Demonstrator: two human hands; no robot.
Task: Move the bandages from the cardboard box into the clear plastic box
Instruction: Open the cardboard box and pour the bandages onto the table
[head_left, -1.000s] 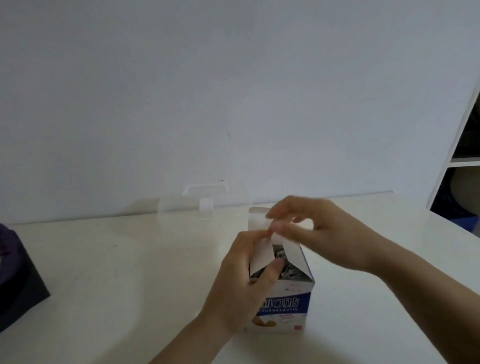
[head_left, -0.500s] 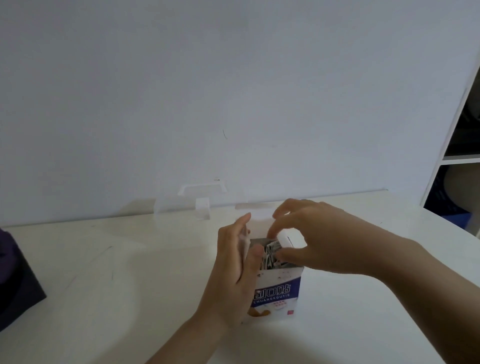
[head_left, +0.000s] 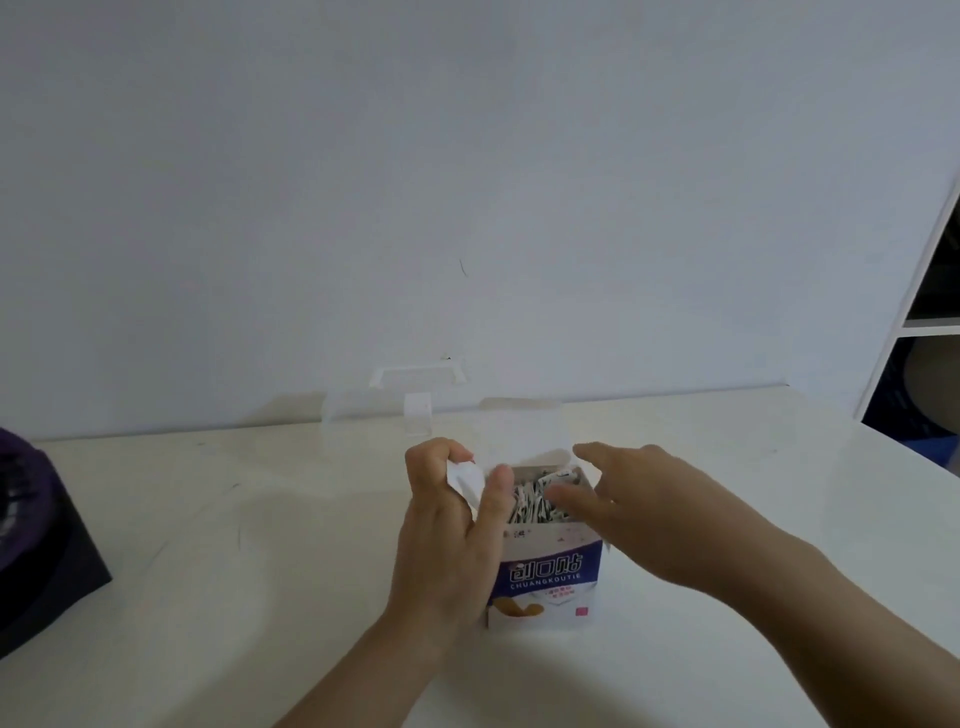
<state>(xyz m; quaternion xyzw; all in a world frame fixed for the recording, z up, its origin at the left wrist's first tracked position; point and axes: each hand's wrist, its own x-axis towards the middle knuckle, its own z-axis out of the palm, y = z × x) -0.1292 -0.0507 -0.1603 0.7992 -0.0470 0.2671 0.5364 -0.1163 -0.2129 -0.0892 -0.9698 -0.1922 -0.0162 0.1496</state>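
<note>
With our left grip (head_left: 447, 530) pinching aside a flap (head_left: 465, 480) of the cardboard box (head_left: 545, 582) and our right grip (head_left: 634, 499) spread over the bandages (head_left: 535, 501) packed inside it, we judge the opening done and the next move a pinch lifting some toward the clear plastic box (head_left: 363, 415) behind it.

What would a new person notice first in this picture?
The open cardboard box at the centre of the table, packed with wrapped bandages, stands out first. The left hand grips its side flap while the right hand reaches over the open top. Behind it sits the clear plastic box.
</note>
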